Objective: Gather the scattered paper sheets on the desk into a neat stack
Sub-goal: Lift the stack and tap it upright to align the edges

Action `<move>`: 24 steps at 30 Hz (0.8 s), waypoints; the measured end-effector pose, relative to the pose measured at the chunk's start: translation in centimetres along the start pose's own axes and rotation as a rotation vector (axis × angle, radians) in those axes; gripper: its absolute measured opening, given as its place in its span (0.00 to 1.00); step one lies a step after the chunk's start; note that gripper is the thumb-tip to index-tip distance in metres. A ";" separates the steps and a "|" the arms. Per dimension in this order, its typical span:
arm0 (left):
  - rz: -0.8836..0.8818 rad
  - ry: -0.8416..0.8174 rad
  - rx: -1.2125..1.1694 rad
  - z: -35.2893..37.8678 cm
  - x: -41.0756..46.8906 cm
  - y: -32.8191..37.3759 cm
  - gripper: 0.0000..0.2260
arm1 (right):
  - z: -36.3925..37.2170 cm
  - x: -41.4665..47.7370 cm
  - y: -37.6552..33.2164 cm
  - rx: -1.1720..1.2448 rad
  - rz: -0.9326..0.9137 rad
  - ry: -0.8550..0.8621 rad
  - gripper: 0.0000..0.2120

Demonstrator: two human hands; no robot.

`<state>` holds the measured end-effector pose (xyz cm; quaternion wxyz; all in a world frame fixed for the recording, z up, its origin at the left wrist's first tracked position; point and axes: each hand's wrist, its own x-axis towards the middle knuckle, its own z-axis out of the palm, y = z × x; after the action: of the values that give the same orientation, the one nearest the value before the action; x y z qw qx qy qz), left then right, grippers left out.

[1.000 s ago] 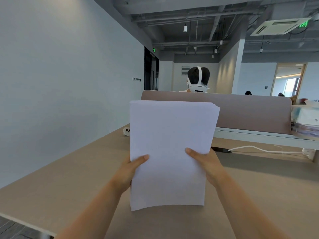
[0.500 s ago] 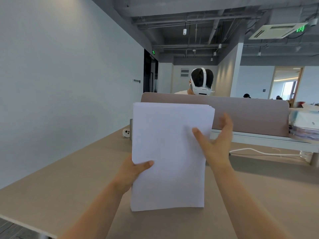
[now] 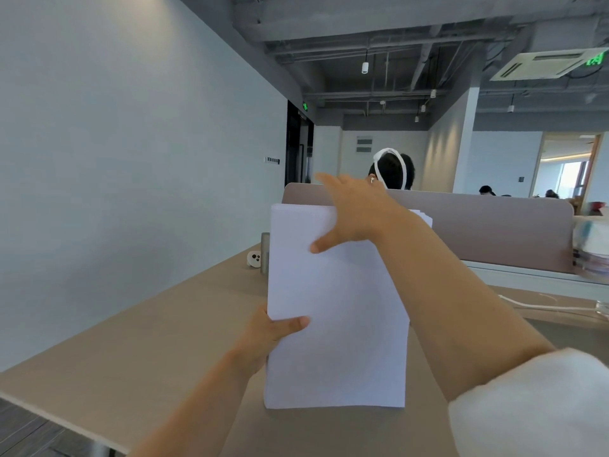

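One paper stack (image 3: 336,324), left grip (image 3: 267,328) pinching its edge, right grip (image 3: 356,209) open across its top

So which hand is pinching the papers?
The left hand, low on the paper stack's left edge, thumb in front. The right hand reaches over the top edge with its fingers straight.

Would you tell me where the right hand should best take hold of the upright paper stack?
Probably its right long edge, from the right, opposite the left hand gripping the left edge. The stack stands upright on the desk, and sheets stick out at its top right, so a side pinch there should square them.
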<state>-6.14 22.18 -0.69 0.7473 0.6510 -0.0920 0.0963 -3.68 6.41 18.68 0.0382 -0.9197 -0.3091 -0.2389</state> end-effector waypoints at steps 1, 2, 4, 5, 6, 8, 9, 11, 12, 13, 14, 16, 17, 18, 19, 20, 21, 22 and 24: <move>-0.008 -0.010 -0.001 -0.1 0.0 -0.1 0.21 | -0.1 0.1 0.2 0.045 0.013 -0.079 0.51; -0.019 -0.023 0.007 -0.3 0.1 -0.2 0.25 | -0.3 0.2 0.4 0.088 0.024 -0.158 0.50; -0.038 -0.042 0.038 -0.6 0.1 -0.6 0.28 | -0.7 0.0 0.5 0.113 0.032 -0.238 0.51; -0.043 -0.042 0.049 -0.7 0.1 -0.8 0.28 | -1.1 -0.1 0.4 0.107 0.037 -0.236 0.51; -0.046 -0.035 0.056 -0.8 0.1 -0.9 0.28 | -1.5 -0.2 0.3 0.090 0.044 -0.221 0.50; -0.035 -0.024 0.058 -0.9 0.1 -1.2 0.27 | -2.0 -0.4 0.1 0.031 0.061 -0.223 0.42; -0.026 -0.024 0.057 -0.8 0.1 -1.2 0.26 | -2.0 -0.4 0.0 0.010 0.059 -0.248 0.34; -0.017 -0.021 0.054 -0.8 0.0 -1.4 0.27 | -1.7 -0.5 -0.1 0.003 0.033 -0.282 0.21; -0.015 -0.014 0.053 -0.8 0.0 -1.5 0.28 | -1.5 -0.5 -0.2 0.012 0.019 -0.292 0.18; -0.014 -0.010 0.055 -0.9 0.0 -1.6 0.28 | -1.5 -0.6 -0.4 0.013 0.006 -0.293 0.17; -0.011 -0.008 0.063 -0.9 -0.1 -1.6 0.27 | -1.4 -0.8 -0.5 0.010 -0.013 -0.279 0.16; 0.003 -0.005 0.088 -0.9 -0.2 -1.3 0.25 | -1.7 -1.3 -0.8 0.027 -0.039 -0.259 0.14; 0.013 0.009 0.107 -1.0 -0.3 -1.0 0.23 | -2.1 -1.8 -0.9 0.036 -0.044 -0.239 0.16; 0.030 0.050 0.123 -1.2 -0.3 -0.7 0.21 | -2.3 -2.2 -0.7 0.045 -0.046 -0.214 0.17; 0.061 0.116 0.140 -1.8 -0.3 -0.4 0.21 | -2.6 -2.8 -0.4 0.069 -0.050 -0.167 0.17; 0.103 0.211 0.161 -2.7 -0.3 -0.2 0.22 | -2.9 -3.3 0.5 0.136 -0.034 -0.109 0.15; 0.150 0.295 0.166 -3.8 -0.2 -0.1 0.27 | -3.2 -3.8 1.4 0.246 -0.001 -0.044 0.11; 0.203 0.346 0.142 -5.0 -0.2 -0.1 0.34 | -3.3 -4.3 2.5 0.363 0.052 0.016 0.13; 0.275 0.283 -0.009 -6.2 -0.5 0.0 0.41 | -2.6 -5.4 4.7 0.612 0.172 0.081 0.16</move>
<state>-6.59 28.35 -1.65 0.7354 0.6089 -0.0744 0.2878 -5.75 -0.89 18.87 0.3453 -0.8781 -0.2857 -0.1673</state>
